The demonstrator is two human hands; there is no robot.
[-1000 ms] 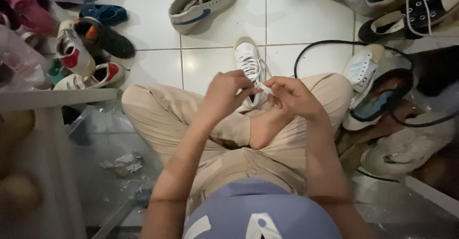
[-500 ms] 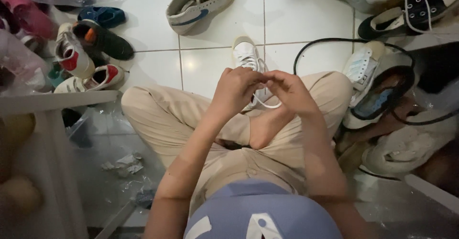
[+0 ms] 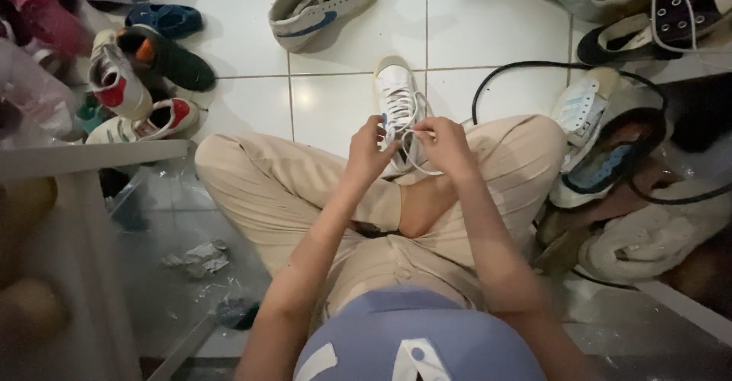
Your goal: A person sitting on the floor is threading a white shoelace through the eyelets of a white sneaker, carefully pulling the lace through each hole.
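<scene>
Between the grips: a white lace (image 3: 415, 141)
Left hand (image 3: 367, 152): pinches the lace
Right hand (image 3: 446, 146): pinches the lace too
Just past both grips: white shoe (image 3: 396, 95) on the floor (image 3: 335, 99)

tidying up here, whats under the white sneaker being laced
The white sneaker has its toe on white floor tile; its heel sits behind both hands and the beige trouser legs, so underneath is hidden.

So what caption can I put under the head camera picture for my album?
Sitting cross-legged, a person's left hand and right hand pull the laces of a white sneaker on a tiled floor.
</scene>
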